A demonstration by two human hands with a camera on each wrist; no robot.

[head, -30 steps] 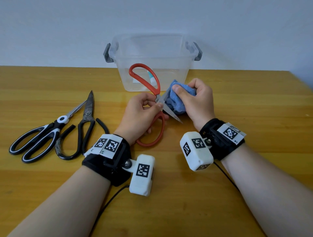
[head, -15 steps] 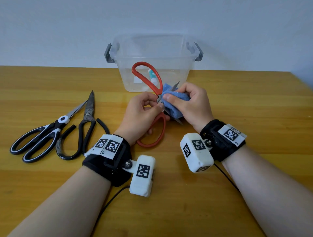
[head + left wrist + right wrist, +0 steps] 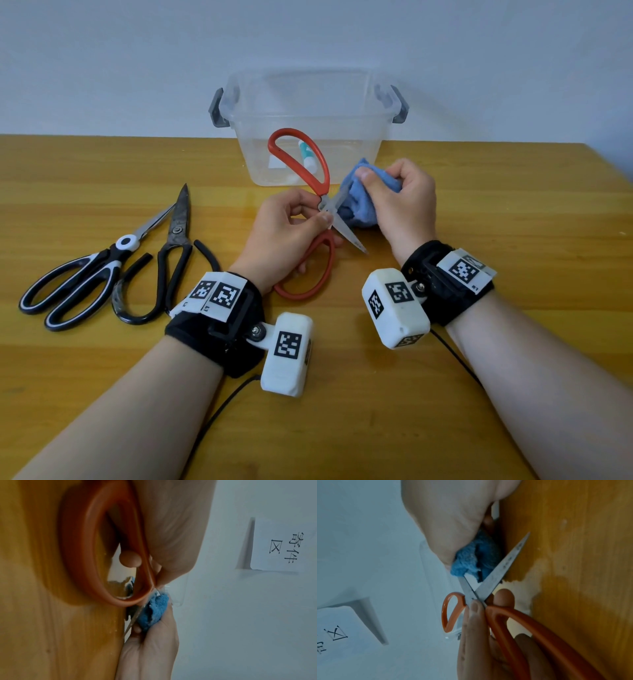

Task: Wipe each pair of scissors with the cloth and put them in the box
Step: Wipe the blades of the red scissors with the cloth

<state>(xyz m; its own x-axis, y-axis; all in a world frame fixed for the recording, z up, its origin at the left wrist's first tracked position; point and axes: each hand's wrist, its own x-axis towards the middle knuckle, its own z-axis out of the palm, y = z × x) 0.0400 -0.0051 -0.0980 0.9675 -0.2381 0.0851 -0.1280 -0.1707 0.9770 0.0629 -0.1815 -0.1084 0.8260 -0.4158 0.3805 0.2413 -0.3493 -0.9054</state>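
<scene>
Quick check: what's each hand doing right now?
Left hand: closed, pinching the red scissors at the pivot.
Right hand: closed, gripping the blue cloth on one blade.

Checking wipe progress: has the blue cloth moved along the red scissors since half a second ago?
Yes. The blue cloth in the right hand slid up the blade, toward the box.

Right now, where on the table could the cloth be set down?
Bare wood lies right of the right hand and clear box. Left of the left hand it is crowded: black-and-white scissors beside black shears.
</scene>
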